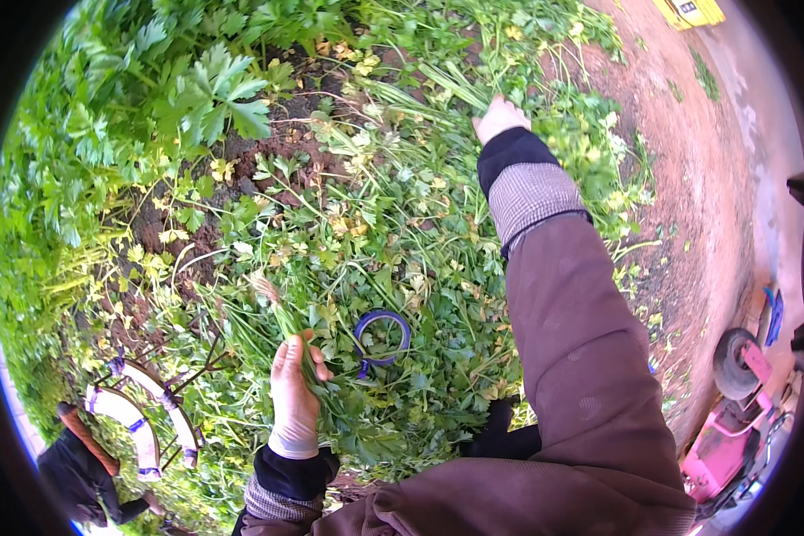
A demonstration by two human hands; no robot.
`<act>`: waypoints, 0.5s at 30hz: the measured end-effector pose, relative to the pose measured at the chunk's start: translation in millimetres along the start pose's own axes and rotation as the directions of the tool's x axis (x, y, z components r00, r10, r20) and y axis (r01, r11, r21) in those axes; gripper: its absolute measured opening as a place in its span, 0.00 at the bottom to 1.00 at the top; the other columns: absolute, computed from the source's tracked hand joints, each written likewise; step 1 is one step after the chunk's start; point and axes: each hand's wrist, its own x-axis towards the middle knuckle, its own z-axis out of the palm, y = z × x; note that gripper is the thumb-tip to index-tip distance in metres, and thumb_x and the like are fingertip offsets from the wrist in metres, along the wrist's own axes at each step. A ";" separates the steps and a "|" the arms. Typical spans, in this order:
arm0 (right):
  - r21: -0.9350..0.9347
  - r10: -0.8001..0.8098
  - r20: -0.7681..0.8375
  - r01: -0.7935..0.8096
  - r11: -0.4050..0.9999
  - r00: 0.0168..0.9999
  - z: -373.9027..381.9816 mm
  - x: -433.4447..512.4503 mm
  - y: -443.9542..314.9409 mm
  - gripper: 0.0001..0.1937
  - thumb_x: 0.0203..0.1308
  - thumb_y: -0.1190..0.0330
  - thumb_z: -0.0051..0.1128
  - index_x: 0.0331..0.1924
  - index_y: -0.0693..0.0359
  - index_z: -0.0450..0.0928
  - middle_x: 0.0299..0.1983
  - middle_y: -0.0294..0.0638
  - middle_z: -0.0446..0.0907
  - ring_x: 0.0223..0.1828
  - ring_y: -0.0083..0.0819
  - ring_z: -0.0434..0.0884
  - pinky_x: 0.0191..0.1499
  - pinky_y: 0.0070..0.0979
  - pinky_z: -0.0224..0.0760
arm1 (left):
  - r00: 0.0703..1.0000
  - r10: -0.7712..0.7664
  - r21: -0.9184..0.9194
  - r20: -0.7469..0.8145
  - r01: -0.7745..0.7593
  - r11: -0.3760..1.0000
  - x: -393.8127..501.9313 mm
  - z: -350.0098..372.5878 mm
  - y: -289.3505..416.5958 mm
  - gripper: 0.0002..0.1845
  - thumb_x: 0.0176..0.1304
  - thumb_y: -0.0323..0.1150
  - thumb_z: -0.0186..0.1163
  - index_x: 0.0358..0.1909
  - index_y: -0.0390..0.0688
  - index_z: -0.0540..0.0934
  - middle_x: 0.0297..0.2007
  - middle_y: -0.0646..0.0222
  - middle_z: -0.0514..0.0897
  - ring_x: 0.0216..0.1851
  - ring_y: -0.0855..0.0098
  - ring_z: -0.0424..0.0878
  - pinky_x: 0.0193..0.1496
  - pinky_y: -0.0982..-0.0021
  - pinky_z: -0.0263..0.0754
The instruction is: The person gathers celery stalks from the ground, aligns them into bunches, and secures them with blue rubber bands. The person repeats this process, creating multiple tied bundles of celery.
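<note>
My left hand (296, 388) grips a small bunch of celery (287, 320), its pale roots pointing up and its leaves trailing below the palm. To the right of that hand a blue-purple ring (407, 338), seemingly a roll of tape, rests on the leaves. My right arm stretches far forward. At its end my right hand (504, 120) is at the leafy end of some loose celery stalks (452, 82); its fingers are mostly hidden, so I cannot tell whether they are closed. Cut celery (402, 248), green with yellowed leaves, covers the ground between both hands.
Celery plants (107, 120) stand at the left. Lower left is a low frame with white curved pads (130, 429), beside a person in dark clothing (84, 469). At right, a dirt strip (697, 174) leads to a pink wheeled machine (720, 455). A yellow crate (690, 12) sits top right.
</note>
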 end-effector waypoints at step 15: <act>0.496 -0.585 -0.129 0.563 0.661 0.800 -50.3 -260.6 0.7 0.13 0.67 0.58 0.56 0.44 0.60 0.78 0.31 0.39 0.78 0.26 0.32 0.80 0.29 0.30 0.76 | 0.949 0.205 -0.170 0.240 -0.166 0.971 2.0 91.5 -8.9 0.26 0.67 0.41 0.65 0.60 0.36 0.73 0.48 0.60 0.82 0.46 0.69 0.80 0.47 0.70 0.77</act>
